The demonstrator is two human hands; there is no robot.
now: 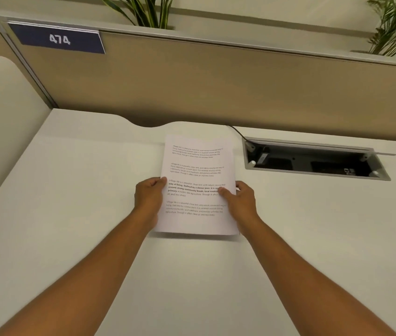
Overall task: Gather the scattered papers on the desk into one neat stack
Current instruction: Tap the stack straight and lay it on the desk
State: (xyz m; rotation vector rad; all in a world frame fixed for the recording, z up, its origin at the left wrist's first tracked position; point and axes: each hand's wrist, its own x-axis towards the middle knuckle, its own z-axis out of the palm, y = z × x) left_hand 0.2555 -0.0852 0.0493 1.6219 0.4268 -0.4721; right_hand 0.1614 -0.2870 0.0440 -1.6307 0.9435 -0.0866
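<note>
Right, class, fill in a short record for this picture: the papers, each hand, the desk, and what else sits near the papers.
papers: white printed sheets gathered in one stack, near edge lifted off the desk
left hand: left hand grips the stack's left edge
right hand: right hand grips the right edge, thumb on top
desk: white desk, no loose sheets in view
nearby: open grey cable tray right of the stack
sign: dark blue 474 sign

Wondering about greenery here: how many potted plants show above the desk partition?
2: one plant above the partition's middle-left, another plant at the far right. Both are cropped by the frame; more could sit outside it.
</note>
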